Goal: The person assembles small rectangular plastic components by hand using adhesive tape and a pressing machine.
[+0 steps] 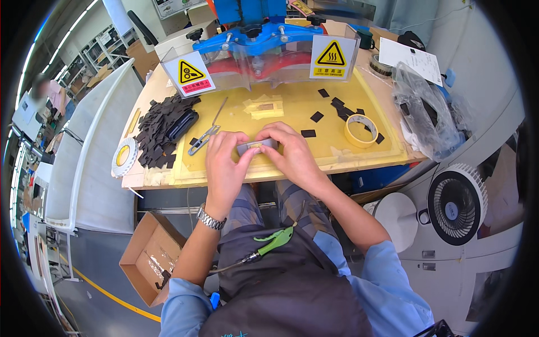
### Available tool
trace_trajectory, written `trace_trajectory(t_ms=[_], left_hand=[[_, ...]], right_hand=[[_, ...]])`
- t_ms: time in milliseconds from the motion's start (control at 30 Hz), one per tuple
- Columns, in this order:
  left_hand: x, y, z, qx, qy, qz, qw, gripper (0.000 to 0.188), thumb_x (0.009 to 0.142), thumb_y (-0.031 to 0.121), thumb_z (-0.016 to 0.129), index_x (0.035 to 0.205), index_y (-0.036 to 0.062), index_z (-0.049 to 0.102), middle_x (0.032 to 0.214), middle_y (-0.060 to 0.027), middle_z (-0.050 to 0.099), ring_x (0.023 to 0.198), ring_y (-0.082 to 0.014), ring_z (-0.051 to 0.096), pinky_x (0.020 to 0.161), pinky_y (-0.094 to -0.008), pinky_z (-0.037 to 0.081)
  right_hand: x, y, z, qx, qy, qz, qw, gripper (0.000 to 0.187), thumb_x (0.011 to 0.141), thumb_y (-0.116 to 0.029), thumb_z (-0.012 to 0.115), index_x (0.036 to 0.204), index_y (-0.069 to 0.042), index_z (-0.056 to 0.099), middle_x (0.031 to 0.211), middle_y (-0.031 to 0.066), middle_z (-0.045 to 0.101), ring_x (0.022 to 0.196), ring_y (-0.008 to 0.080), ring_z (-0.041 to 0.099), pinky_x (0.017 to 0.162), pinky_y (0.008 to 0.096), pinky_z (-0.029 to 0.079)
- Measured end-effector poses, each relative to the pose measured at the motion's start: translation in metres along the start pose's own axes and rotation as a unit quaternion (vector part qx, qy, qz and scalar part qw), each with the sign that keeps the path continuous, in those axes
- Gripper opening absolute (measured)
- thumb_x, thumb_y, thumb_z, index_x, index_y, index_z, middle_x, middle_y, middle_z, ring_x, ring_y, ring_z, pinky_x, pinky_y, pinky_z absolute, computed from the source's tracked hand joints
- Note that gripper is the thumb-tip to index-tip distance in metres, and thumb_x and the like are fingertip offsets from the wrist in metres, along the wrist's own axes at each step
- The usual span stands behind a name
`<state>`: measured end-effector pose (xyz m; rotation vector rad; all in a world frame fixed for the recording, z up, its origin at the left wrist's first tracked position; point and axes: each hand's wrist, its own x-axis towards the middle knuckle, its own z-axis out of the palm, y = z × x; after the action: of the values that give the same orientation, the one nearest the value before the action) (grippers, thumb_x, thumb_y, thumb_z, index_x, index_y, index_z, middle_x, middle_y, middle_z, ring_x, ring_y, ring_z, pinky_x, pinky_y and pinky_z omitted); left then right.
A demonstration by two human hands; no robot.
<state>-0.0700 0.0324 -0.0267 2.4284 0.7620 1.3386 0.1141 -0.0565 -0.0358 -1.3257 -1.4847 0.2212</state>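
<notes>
The surface (pixel 387 132) is big and yellow. Behind it stands a blue and red machine (pixel 255 39) with clear guards in front. To the left lies a heap (pixel 160 126) of thin black bits. They look light and a little bendy, but I cannot tell if they are soft.

The left hand (pixel 224 157) and right hand (pixel 295 157) meet over the front of the surface. A yellow tape roll (pixel 350 135) lies to the right, and a metal tool (pixel 204 139) lies just beside the left hand.

The small grey piece (pixel 256 145) is between the hands. Fingers of both hands are closed on it, with the thumbs on the near side. It looks light and stiff, and maybe smooth enough to slip. Its ends seem the best places to hold, so the pale middle stays free. Soft pinches should do. I cannot tell if it would break. The smallest things are loose black bits.
</notes>
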Motion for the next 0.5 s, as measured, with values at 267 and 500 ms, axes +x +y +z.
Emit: trace_trajectory(t_ms=[267,500], left_hand=[[0.008,-0.005,-0.003,-0.094,-0.068,-0.073,0.991,0.023,0.091,0.011,0.093,0.104,0.0034,0.076,0.099,-0.0048,0.072,0.094,-0.0195,0.067,0.082,-0.0332,0.048],[0.012,-0.006,-0.002,-0.129,-0.087,-0.082,0.984,0.022,0.092,0.009,0.092,0.104,0.0023,0.075,0.098,-0.0046,0.070,0.092,-0.0179,0.065,0.084,-0.0328,0.050]], right_hand=[[0.002,0.002,-0.001,0.012,-0.003,-0.003,1.000,0.020,0.096,-0.002,0.082,0.115,0.000,0.077,0.121,0.0160,0.074,0.110,0.0371,0.074,0.095,0.0440,0.058],[0.005,0.002,0.002,0.035,0.016,0.030,0.999,0.014,0.098,-0.003,0.081,0.111,0.001,0.077,0.113,0.0154,0.075,0.106,0.0329,0.075,0.091,0.0410,0.058]])
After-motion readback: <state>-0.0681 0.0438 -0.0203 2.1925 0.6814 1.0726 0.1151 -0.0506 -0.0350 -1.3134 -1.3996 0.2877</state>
